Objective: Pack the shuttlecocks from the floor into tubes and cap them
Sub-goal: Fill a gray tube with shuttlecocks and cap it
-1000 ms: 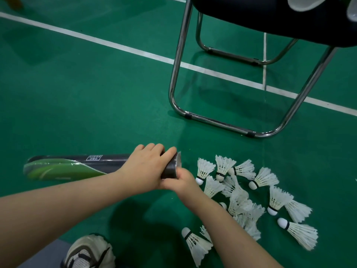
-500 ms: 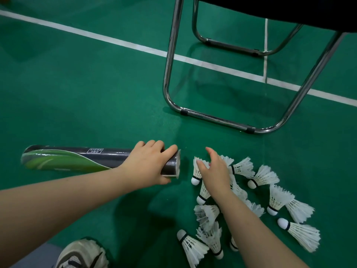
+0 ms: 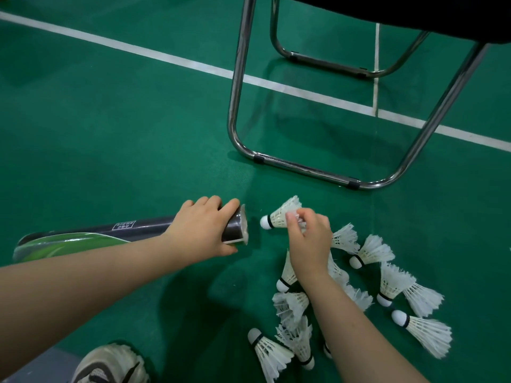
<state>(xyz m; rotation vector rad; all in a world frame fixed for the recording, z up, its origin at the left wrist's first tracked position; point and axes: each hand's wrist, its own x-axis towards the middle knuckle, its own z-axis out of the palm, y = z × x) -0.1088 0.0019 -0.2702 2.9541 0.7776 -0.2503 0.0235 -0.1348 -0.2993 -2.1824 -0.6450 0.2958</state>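
Left hand (image 3: pixel 203 230) wraps around the open end of a dark tube (image 3: pixel 143 230), which lies on its side on the green floor (image 3: pixel 110 134). Right hand (image 3: pixel 307 239) pinches one shuttlecock (image 3: pixel 279 217) by its feathers, cork tip toward the tube mouth, just short of it. More shuttlecocks (image 3: pixel 373 250) lie scattered on the floor under the right forearm. A chrome chair frame (image 3: pixel 304 170) stands beyond. A shoe (image 3: pixel 110 363) shows at the bottom edge.

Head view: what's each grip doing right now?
Left grip: curled round the tube near its open end.
Right grip: pinching one shuttlecock by its feathers, cork pointing at the tube.
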